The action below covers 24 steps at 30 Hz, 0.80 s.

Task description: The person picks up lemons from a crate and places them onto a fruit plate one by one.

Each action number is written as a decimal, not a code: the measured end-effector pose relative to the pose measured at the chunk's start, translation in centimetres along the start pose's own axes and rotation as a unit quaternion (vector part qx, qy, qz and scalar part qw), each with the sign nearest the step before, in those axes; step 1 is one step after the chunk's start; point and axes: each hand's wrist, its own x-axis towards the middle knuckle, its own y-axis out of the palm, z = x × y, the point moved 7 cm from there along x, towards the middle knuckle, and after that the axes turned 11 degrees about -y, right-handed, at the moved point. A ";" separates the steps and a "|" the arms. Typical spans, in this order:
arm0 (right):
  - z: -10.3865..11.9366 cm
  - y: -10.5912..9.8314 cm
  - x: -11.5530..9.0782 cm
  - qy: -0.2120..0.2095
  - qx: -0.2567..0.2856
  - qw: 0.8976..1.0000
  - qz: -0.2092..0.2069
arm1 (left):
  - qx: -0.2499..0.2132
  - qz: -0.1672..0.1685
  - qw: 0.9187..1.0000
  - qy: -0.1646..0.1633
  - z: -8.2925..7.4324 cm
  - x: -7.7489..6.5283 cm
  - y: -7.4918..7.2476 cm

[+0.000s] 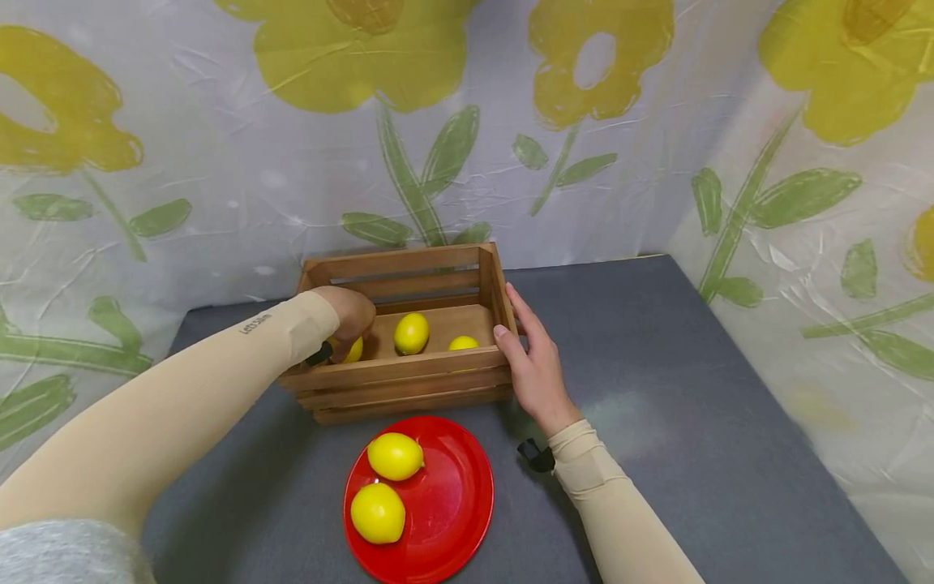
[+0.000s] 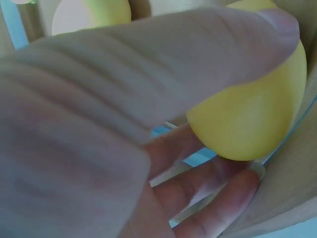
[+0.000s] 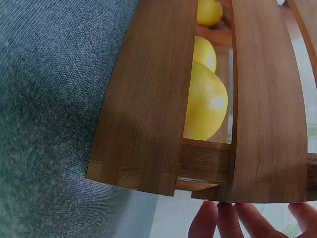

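A slatted wooden crate [image 1: 409, 381] stands on the table, tilted slightly in the head view. Inside it, my left hand [image 1: 352, 312] holds a lemon [image 2: 247, 121] near the left end, thumb across the top and fingers beneath. Another lemon [image 1: 412, 333] lies mid-crate, and one more lemon [image 1: 463, 343] sits by the front wall at the right, partly hidden. My right hand [image 1: 536, 369] rests against the crate's right end, its fingers [image 3: 230, 220] fairly straight and touching the outside. Between the slats, yellow lemons [image 3: 208, 104] show in the right wrist view.
In front of the crate, a red plate [image 1: 452, 503] carries two lemons, one lemon [image 1: 396, 456] behind the other lemon [image 1: 378, 513]. The dark grey table [image 1: 657, 389] reaches back to a flower-printed sheet [image 1: 292, 178].
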 end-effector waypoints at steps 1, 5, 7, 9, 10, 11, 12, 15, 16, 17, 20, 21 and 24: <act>0.0 0.0 0.0 -0.001 0.000 1.000 0.001 | -0.003 0.000 1.000 0.000 0.1 0.0 0.0; 0.0 0.1 0.0 -0.003 0.003 1.000 0.001 | -0.029 -0.016 0.999 0.002 0.3 -0.4 -0.2; 0.0 0.1 0.0 -0.004 0.005 1.000 0.000 | -0.050 -0.035 0.998 0.004 0.5 -0.7 -0.6; 0.0 0.1 0.0 -0.002 0.006 1.000 -0.001 | -0.075 -0.059 0.995 0.011 0.7 -1.2 -1.2; 0.0 0.1 0.0 -0.001 0.005 1.000 0.000 | -0.086 -0.072 0.994 0.015 0.8 -1.5 -1.5; 0.0 0.1 -0.1 -0.001 0.005 1.000 0.001 | -0.097 -0.084 0.991 0.022 0.9 -1.8 -1.8; 0.0 0.2 -0.1 -0.001 0.006 1.000 0.002 | -0.107 -0.096 0.989 0.027 1.0 -2.1 -2.0; -0.1 0.1 -0.1 0.002 0.005 1.000 0.001 | -0.131 -0.127 0.982 0.042 1.2 -3.2 -2.8; -0.1 0.1 -0.1 0.002 0.005 1.000 0.001 | -0.135 -0.136 0.980 0.046 1.2 -3.6 -3.0; -0.2 0.1 -0.1 0.003 0.005 1.000 0.000 | -0.138 -0.146 0.978 0.048 1.3 -4.0 -3.1; -0.2 0.1 -0.1 0.005 0.004 1.000 0.000 | -0.149 -0.184 0.970 0.048 1.5 -5.2 -3.5; -0.2 0.1 -0.1 0.006 0.004 1.000 0.000 | -0.152 -0.197 0.967 0.047 1.6 -5.7 -3.6; -0.3 0.1 -0.1 0.007 0.009 1.000 0.000 | -0.157 -0.235 0.958 0.038 1.7 -7.1 -3.8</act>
